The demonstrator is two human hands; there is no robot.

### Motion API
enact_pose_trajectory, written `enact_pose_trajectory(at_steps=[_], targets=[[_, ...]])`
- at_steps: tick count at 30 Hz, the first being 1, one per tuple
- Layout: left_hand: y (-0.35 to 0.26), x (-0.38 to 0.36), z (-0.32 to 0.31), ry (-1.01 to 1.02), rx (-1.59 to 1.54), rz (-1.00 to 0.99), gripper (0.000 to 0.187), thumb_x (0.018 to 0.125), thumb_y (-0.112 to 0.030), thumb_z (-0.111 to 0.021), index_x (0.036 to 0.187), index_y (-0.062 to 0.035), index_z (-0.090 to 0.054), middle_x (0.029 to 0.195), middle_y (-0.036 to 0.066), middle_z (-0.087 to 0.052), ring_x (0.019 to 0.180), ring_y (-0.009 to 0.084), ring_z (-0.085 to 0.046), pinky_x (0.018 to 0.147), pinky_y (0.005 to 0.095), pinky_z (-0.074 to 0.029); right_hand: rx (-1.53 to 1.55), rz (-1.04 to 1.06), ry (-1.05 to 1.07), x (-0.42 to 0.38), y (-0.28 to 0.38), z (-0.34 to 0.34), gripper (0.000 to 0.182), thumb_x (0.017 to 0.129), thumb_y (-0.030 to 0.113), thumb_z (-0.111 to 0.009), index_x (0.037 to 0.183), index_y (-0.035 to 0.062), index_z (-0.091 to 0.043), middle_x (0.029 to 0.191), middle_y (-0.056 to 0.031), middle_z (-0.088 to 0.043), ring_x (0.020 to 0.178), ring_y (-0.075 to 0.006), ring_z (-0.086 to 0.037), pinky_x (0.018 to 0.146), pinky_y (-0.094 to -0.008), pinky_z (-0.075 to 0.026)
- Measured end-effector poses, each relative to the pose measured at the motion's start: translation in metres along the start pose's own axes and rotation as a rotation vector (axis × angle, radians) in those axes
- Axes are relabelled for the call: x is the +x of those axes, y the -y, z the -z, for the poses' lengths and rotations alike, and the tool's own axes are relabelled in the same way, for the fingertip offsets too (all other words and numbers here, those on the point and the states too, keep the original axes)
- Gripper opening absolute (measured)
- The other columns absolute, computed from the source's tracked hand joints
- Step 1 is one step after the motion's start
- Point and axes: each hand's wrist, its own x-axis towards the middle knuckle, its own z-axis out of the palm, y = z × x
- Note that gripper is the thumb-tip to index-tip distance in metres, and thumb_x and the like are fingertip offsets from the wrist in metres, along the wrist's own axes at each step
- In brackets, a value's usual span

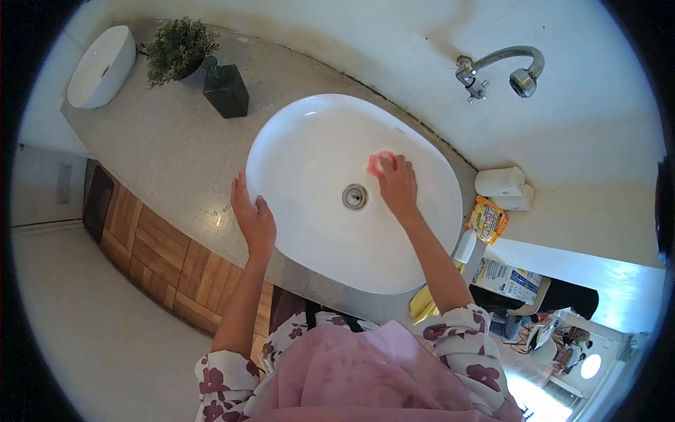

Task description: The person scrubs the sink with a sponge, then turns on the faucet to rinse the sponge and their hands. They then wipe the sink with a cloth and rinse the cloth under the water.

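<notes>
A white oval sink (316, 162) stands on the grey counter, with a round metal drain (355, 197) in its bottom. My right hand (398, 188) reaches into the basin and presses a pink sponge (380, 163) against the inner surface, up and to the right of the drain. The fingers partly cover the sponge, so its exact make is hard to tell. At the basin's left edge is my left hand (254, 219), fingers stretched out and holding nothing; it seems to rest by the rim.
A curved metal faucet (508, 60) juts from the wall. On the counter's left are a dark dispenser bottle (226, 91), a potted plant (181, 49) and a second white basin (103, 67). To the right lie white rolls (500, 181), a yellow packet (486, 220) and a yellow cloth (423, 304).
</notes>
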Motion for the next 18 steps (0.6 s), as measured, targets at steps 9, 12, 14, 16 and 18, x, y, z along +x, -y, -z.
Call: enact_pose_trajectory(at_steps=[9,12,14,16,18], targets=[[-0.001,-0.001,0.000,-0.002,0.009,0.027,0.064,0.084,0.008,-0.046,0.143,-0.0110,-0.029,0.145,0.022,-0.026,0.137,0.0343,-0.021,0.110,0.0449,-0.024,0.192,0.007,0.463,-0.137,-0.002,0.078,0.038,0.078,0.018,-0.061,0.114,0.0115,-0.055,0.101,-0.0163,-0.053,0.090,-0.0349,-0.053,0.078,-0.0450,-0.046],[-0.003,0.000,0.001,-0.012,0.003,0.020,0.064,0.084,0.008,-0.046,0.143,-0.0111,-0.029,0.145,0.022,-0.027,0.137,0.0346,-0.022,0.110,0.0450,-0.025,-0.093,0.012,0.481,-0.124,-0.031,0.087,0.036,0.077,0.016,-0.061,0.113,0.0124,-0.057,0.100,-0.0148,-0.054,0.089,-0.0331,-0.054,0.076,-0.0442,-0.046],[-0.001,-0.001,-0.001,-0.016,0.004,0.013,0.065,0.084,0.008,-0.046,0.143,-0.0111,-0.029,0.145,0.022,-0.028,0.137,0.0346,-0.023,0.110,0.0453,-0.024,-0.283,0.015,0.417,-0.105,-0.038,0.074,0.036,0.076,0.014,-0.060,0.112,0.0127,-0.058,0.100,-0.0138,-0.054,0.089,-0.0322,-0.054,0.075,-0.0438,-0.046],[0.001,0.000,0.001,-0.021,0.019,0.010,0.065,0.084,0.008,-0.046,0.143,-0.0111,-0.029,0.145,0.022,-0.028,0.137,0.0347,-0.023,0.110,0.0455,-0.024,-0.250,-0.067,0.148,-0.093,-0.027,0.054,0.035,0.077,0.011,-0.059,0.112,0.0125,-0.057,0.099,-0.0132,-0.055,0.088,-0.0320,-0.054,0.074,-0.0435,-0.046],[-0.001,0.000,0.000,-0.006,0.010,0.029,0.065,0.083,0.008,-0.046,0.143,-0.0109,-0.030,0.145,0.021,-0.028,0.136,0.0346,-0.024,0.111,0.0457,-0.022,-0.066,-0.151,0.251,-0.104,-0.001,0.039,0.033,0.080,0.015,-0.060,0.112,0.0105,-0.057,0.102,-0.0155,-0.055,0.091,-0.0340,-0.054,0.076,-0.0447,-0.047]])
